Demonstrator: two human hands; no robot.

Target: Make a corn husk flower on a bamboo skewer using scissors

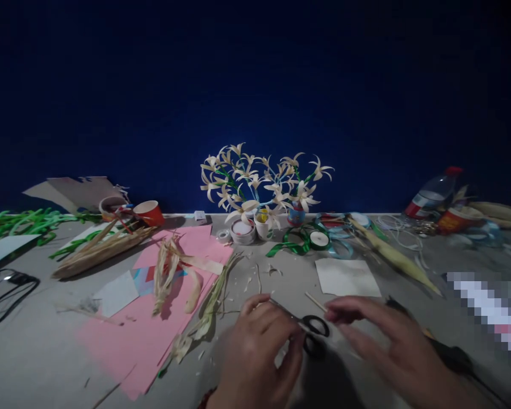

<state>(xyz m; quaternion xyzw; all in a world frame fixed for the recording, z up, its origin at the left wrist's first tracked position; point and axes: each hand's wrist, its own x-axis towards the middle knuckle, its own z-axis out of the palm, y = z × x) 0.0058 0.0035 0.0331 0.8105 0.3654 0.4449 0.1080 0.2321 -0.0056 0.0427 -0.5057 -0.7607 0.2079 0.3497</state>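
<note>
My left hand (pixel 259 343) is curled, its fingers closed around the blade end of a pair of scissors (pixel 316 325). The black handle loops point right, towards my other hand, and part of the blades is hidden by my fingers. My right hand (pixel 383 332) has its thumb and fingers close together at the tips, at the end of a thin pale stick (pixel 314 300). That stick slants up and left from the fingertips. Beyond the right hand lies a square of white paper (pixel 347 277).
Pale husk flowers (pixel 264 182) stand in small pots at the back, beside a green ribbon roll (pixel 319 240). Pink paper (pixel 123 341) with dried husks (pixel 168 275) spreads left. A bottle (pixel 434 193) leans at back right; a black tool with a cord (pixel 451 355) lies right.
</note>
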